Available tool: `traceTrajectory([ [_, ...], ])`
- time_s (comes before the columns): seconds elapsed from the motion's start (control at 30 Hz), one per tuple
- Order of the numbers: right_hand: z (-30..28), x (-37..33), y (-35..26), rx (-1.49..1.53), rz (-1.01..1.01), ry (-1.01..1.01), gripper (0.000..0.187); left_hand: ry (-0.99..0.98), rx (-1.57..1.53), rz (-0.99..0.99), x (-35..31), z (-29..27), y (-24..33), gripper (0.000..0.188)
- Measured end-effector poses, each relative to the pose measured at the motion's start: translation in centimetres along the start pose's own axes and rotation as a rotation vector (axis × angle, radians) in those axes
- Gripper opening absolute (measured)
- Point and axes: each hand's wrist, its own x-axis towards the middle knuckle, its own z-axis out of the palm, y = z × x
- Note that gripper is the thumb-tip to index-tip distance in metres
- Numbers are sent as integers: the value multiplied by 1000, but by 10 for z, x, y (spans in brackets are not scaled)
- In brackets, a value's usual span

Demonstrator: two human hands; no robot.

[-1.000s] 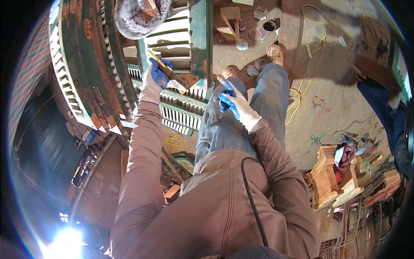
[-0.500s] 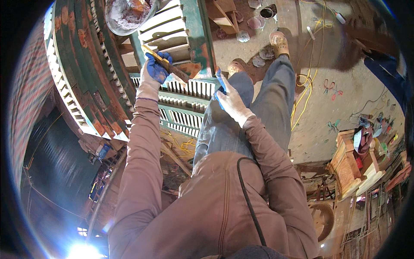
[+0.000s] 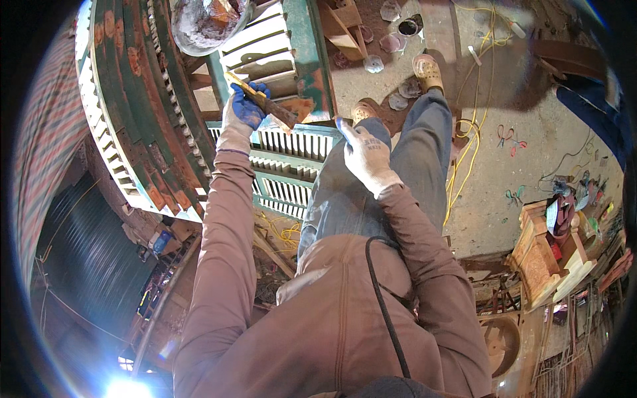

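Holding a scraper (image 3: 273,110) tight in L hand (image 3: 245,111), by a green shutter (image 3: 308,50)

Up close: wearing a brown jacket (image 3: 305,318) w/ a black cord (image 3: 383,305) down the front, plus blue-gray pants (image 3: 419,152).

In L hand, gloved in white & blue: fingers wrapped around the scraper's yellow handle. Blade flat & brown, slanting down to the R, nr the shutter's bottom edge; can't tell if touching. On R hand (image 3: 368,158), same kind of glove, back side up: one finger stuck out nr the shutter's lower R corner, others tucked under. Can't tell if holding sth. underneath.

Just past that: pale slats in the green shutter, w/ a bare brown patch nr its bottom. Btwn the arms, more slatted shutters (image 3: 286,164). By the shutter's top L, a bowl (image 3: 194,51) of grayish mush (image 3: 206,33). Further L, worn green & brown boards (image 3: 129,106).

Farther, on the floor (image 3: 484,219): tan clogs (image 3: 428,71), a loopy yellow cord (image 3: 475,129), sth. red (image 3: 516,144). Far R, light wood piece (image 3: 532,245). Far L, checked cloth (image 3: 50,119) & v. bright light (image 3: 127,389).
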Motion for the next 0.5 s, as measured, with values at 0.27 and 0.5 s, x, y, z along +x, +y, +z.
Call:
traceTrajectory([
  [0.27,-56,41,-32,231,-76,258,27,53,194,84,-16,6,-13,40],
  [0.5,-69,100,-88,500,-203,-460,62,-135,262,255,-82,94,-37,30],
])
